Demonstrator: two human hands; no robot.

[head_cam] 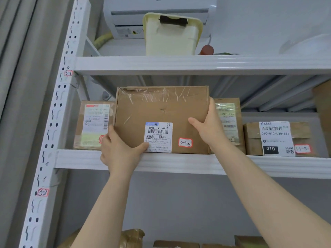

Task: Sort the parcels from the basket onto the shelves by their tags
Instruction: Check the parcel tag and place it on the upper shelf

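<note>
A flat brown cardboard parcel (161, 111) stands upright on the white shelf (179, 162) marked 3-1. It bears a white shipping label and a red-edged tag (185, 143) reading 3-1-2. My left hand (119, 151) grips its lower left corner, thumb on the label. My right hand (208, 127) holds its right edge, thumb on the front face. The basket is out of sight.
Other parcels stand on the same shelf: one at the left (93, 125), one behind my right hand (228, 120), one tagged 3-1-5 (277, 138). A cream bin (170, 35) sits on the top shelf. The upright (53, 122) carries 3-1 and 3-2 tags. More parcels (176, 244) lie below.
</note>
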